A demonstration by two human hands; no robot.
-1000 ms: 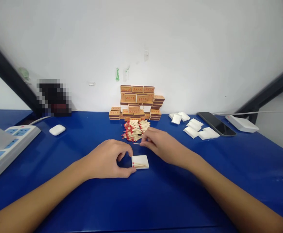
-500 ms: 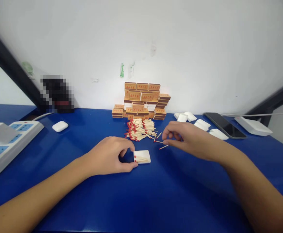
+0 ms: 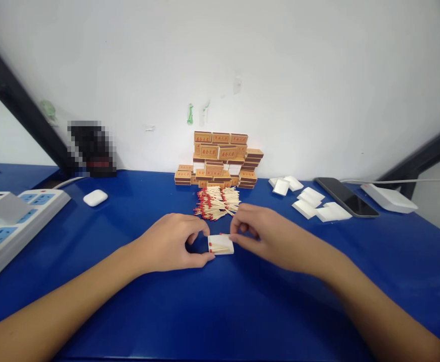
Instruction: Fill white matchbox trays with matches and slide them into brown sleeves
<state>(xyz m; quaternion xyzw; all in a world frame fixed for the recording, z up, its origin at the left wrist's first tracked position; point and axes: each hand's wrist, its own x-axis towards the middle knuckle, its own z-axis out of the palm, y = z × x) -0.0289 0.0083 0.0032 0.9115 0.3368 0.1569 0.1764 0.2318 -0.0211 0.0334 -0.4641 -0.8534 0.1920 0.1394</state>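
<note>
A small white matchbox tray [image 3: 223, 240] lies on the blue table with a few red-headed matches in its near side. My left hand [image 3: 174, 242] holds the tray's left end between thumb and forefinger. At the tray's far right corner my right hand [image 3: 259, 234] pinches a match [image 3: 223, 234], whose red tip shows just above the tray's far edge; most of the stick is hidden by the fingers. Right behind the tray lies a heap of loose matches [image 3: 215, 203], most with red heads to the left.
Stacked matchboxes [image 3: 220, 152] stand against the wall. To the right lie several white trays [image 3: 309, 197], a phone [image 3: 346, 196] and a white box [image 3: 389, 197]. On the left are a power strip [image 3: 50, 213] and a white earbud case [image 3: 95, 197].
My right hand has moved left and slightly nearer, from the loose matches right of the heap to the tray's right corner, bringing a match. My left hand stays at the tray.
</note>
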